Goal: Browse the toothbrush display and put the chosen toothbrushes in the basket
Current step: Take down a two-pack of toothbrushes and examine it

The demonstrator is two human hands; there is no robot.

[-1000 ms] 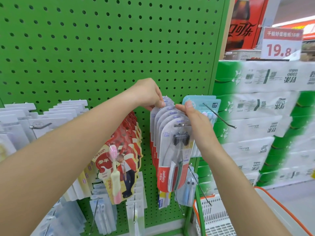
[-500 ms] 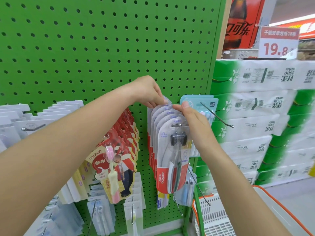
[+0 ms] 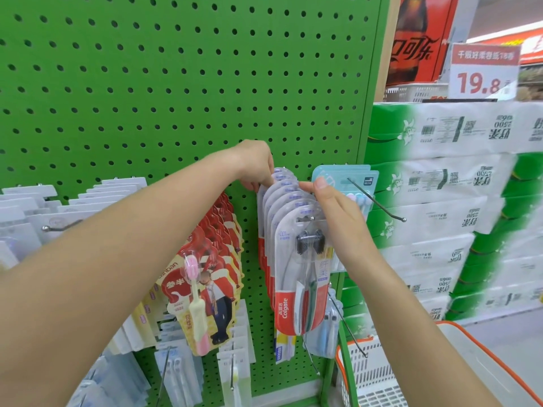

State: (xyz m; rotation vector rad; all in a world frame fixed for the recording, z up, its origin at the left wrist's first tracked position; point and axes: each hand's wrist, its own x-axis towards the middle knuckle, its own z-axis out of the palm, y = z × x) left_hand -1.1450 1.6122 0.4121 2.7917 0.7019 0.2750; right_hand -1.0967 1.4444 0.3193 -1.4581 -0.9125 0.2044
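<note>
Colgate toothbrush packs [image 3: 296,259] hung on peg between both hands, tops pinched by left hand [image 3: 254,165] and right hand [image 3: 338,218]. Best slid straight off peg. Basket [image 3: 373,374] below right wrist.

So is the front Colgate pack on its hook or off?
On. The front Colgate pack hangs with the hook tip through its slot; both hands touch packs behind.
</note>
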